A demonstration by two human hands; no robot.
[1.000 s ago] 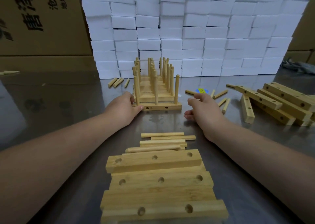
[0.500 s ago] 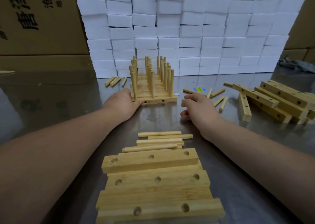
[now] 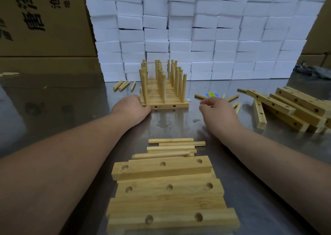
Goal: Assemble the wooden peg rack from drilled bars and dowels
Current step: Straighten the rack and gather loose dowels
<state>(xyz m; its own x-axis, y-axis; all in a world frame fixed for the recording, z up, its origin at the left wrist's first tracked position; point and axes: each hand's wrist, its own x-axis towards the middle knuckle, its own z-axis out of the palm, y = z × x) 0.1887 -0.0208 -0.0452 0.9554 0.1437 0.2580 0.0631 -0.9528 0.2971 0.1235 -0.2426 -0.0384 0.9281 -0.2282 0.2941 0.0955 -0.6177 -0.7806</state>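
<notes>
a wall of white foam blocks (image 3: 197,34) backs a shiny metal table (image 3: 53,109). nearest the viewer lies a stack of drilled bars (image 3: 166,190), with a second pile of bars (image 3: 295,107) at far right. the peg rack (image 3: 164,95) stands mid-table, dowels upright. the left hand (image 3: 130,107) grips its front left corner, thumb against the front bar. the right hand (image 3: 218,113), blurred, hovers just right of the rack, fingers loosely curled and nothing seen in them. long dowels (image 3: 172,148) lie between the arms.
</notes>
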